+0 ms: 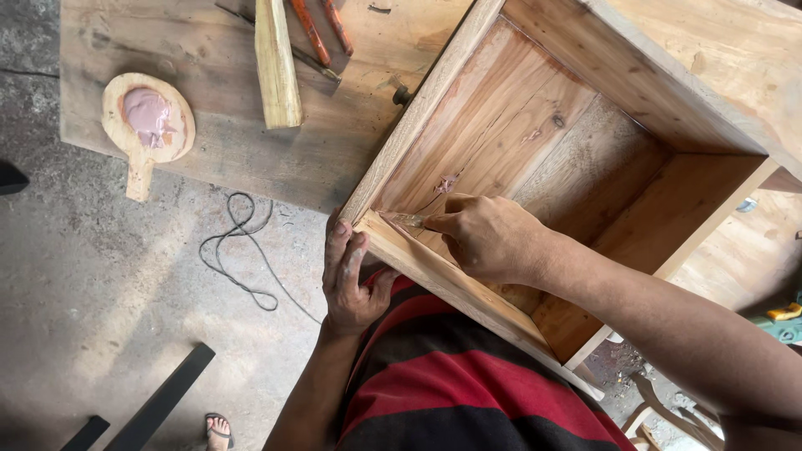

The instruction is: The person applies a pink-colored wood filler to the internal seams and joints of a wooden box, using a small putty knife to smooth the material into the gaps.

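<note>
Open box of reddish-brown wooden boards (pixel 576 142), lying on its side at the right edge of the weathered plank desk (pixel 209 134), mouth turned up toward the camera, near corner overhanging the desk's front edge. Right hand (pixel 493 238) reaching inside, fingers closed around a small flat metal blade (pixel 407 220) pointed left into the box's near inner corner, tip touching the joint where side board meets front board. Pinkish smear of filler (pixel 445 183) just above the blade on the inner panel. Left hand (pixel 349 276) outside the box, fingers nearly straight and pressed flat against the same corner, gripping nothing, only bracing. Corner thus between both hands: left against its outer face, right just beside its inner face, the right nearer the seam. Long axis of the front board running diagonally from that corner down to the right, along the right forearm. Well apart, toward the desk's left edge: round wooden paddle (pixel 146 125) carrying a pink blob of putty (pixel 149 115). Near the far edge, a pale wooden stick (pixel 276 63) and orange-handled tools (pixel 322 29).
</note>
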